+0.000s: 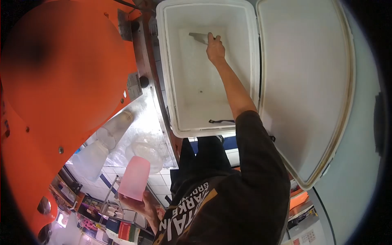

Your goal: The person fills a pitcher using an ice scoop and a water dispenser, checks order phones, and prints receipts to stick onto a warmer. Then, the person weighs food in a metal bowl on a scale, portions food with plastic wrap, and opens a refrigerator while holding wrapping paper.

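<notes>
Close in, the left hand (141,206) is wrapped round the lower end of a pink container (134,177), its long axis slanting up and away from the palm. Farther out, the right arm is stretched deep into a white cooler box (165,53), and the right hand (215,49) is closed round a metal scoop (199,38)! The blade juts left from that fist, lying crosswise near the far end, well apart from the container, which sits outside, back and to the left.
</notes>
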Motion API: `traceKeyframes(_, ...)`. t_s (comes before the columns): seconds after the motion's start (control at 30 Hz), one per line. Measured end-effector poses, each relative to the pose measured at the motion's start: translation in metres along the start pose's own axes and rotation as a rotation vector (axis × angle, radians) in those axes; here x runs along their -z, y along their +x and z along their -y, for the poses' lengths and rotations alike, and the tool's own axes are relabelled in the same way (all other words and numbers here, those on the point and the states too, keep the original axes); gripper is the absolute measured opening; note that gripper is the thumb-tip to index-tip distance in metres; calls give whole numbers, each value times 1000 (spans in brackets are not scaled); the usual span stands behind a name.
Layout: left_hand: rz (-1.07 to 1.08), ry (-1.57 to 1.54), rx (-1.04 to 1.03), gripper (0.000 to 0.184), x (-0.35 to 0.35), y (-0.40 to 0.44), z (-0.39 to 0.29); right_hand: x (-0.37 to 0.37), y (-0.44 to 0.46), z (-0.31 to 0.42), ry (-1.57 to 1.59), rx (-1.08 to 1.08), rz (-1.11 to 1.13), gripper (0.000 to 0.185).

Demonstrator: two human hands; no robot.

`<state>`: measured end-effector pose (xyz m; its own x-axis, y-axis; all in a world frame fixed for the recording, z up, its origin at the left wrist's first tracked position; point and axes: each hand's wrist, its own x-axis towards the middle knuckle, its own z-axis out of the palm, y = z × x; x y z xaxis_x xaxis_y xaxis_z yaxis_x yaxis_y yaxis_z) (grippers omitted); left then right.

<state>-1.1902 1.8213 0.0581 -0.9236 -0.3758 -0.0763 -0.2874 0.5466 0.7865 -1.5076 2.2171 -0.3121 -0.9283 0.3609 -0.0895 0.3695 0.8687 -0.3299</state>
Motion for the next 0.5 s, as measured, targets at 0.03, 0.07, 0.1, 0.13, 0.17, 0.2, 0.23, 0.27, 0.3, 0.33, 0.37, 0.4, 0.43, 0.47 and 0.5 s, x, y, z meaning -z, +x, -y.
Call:
traceKeyframes(0.03,4,5,-4,78,1,-3,1,-9,4,-2,4,4,3,31)
traceKeyframes(0.07,7,9,-9,79,3,-6,4,-18,-2,-10,22,29,53,31)
traceKeyframes(0.1,-14,38,58,83,3,-9,4,-17,-5,-14,36,59,95,32)
traceKeyframes(0.13,-35,67,134,88,5,-14,1,-13,-9,-18,29,65,110,32)
traceKeyframes(0.17,-39,68,153,88,6,-17,0,-8,-9,-23,1,28,58,32)
traceKeyframes(0.2,-37,29,183,87,3,-15,-3,5,-7,-21,-25,-4,3,33)
traceKeyframes(0.23,-35,-5,217,87,2,-16,-7,19,-12,-17,-64,-80,-37,33)
traceKeyframes(0.27,-43,-4,235,87,-1,-16,-11,29,-23,-11,-70,-68,-24,33)
traceKeyframes(0.3,-35,-46,255,87,-4,-15,-16,37,-36,-7,-142,-155,21,32)
traceKeyframes(0.33,-25,-91,266,87,-6,-14,-18,44,-48,-5,-213,-246,56,32)
traceKeyframes(0.37,-101,-123,224,88,-12,-18,-14,44,-67,-6,-269,-228,90,36)
traceKeyframes(0.4,-103,-130,226,88,-10,-18,-16,36,-94,-14,-329,-213,129,42)
traceKeyframes(0.43,-79,-136,274,89,-6,-21,-18,30,-121,-20,-353,-221,196,47)
traceKeyframes(0.47,-60,-152,312,90,-8,-21,-18,27,-130,-20,-375,-225,250,52)
traceKeyframes(0.5,-60,-162,315,90,-8,-22,-17,29,-131,-15,-383,-223,244,52)
